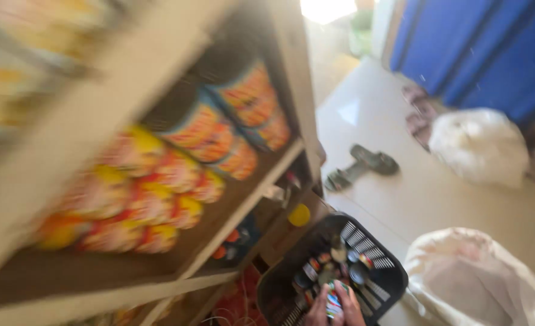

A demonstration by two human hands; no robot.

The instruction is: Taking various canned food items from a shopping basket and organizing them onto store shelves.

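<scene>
Two hands meet at bottom centre of the head view, over a dark slotted plastic basket (pixel 381 271) standing on the floor beside a wooden shelf unit (pixel 159 265); left hand (pixel 317 311) and right hand (pixel 351 309) are both cupped round one small can w/ a colourful label (pixel 334 303); fingers curl onto its sides, so both are closed on it, though motion blur hides exact finger positions.

Basket contents: approx. a dozen small cans and bottles (pixel 331 265), standing close together; kinds not readable.

Shelf: middle level carries rows of blurred red-and-yellow packets (pixel 141 193); further back, orange-and-blue packets (pixel 237 121); a yellow round item (pixel 299 215) sits on the lower level near the basket; shelf boards look tilted because the head is turned.

Floor: pale tiles; pair of dark sandals (pixel 361 166) well apart from the basket; white sacks, one (pixel 478 145) by the blue door (pixel 490 48), one (pixel 478 284) just beside the basket at right.

Step in hand (judgement): can is gripped at basket level, i.e. pick-up or sorting of stock; whether it is leaving or entering the basket cannot be told.

Next move calls for (judgement): firm grip on the can; clear lift above neighbouring items to avoid toppling them; steady view for placement.
</scene>
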